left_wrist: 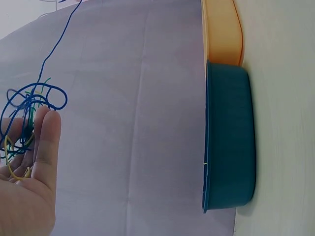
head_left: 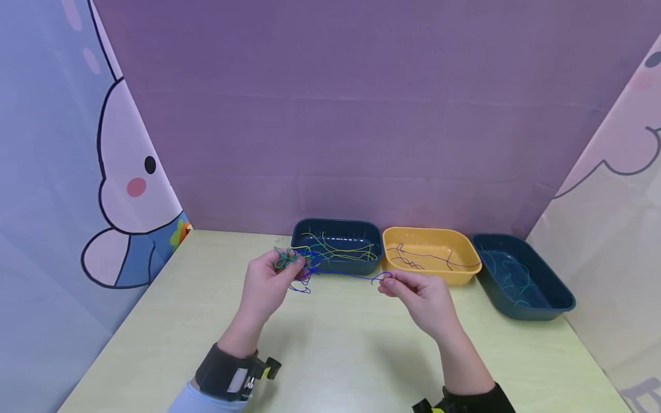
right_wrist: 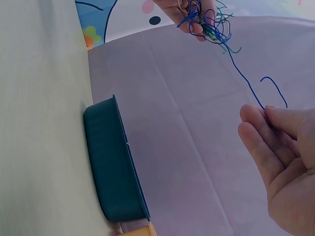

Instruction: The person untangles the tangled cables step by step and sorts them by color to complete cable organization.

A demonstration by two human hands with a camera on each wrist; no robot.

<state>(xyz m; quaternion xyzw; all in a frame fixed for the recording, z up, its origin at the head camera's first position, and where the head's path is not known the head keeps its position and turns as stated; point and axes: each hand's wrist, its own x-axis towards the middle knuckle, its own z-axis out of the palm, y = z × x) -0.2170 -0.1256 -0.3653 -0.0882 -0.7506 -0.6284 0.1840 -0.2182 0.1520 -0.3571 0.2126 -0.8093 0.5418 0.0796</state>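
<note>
A tangled bundle of thin strings [left_wrist: 30, 105], blue, green and yellow, is held in my left hand [head_left: 269, 281] above the table. From that bundle one blue string [head_left: 345, 275] stretches to the right. My right hand [head_left: 420, 299] pinches this string between thumb and fingertips, and its short loose end [right_wrist: 279, 91] curls past the grip. In the right wrist view the string runs taut up to the bundle. Part of the bundle is hidden behind the left fingers.
Against the purple backdrop stand a dark teal tray [head_left: 338, 267] with yellow and green strings, a yellow tray [head_left: 454, 277] with dark purplish strings, and, angled at the right, another dark teal tray [head_left: 537, 314] with green strings. All rest on the pale table [head_left: 330, 355].
</note>
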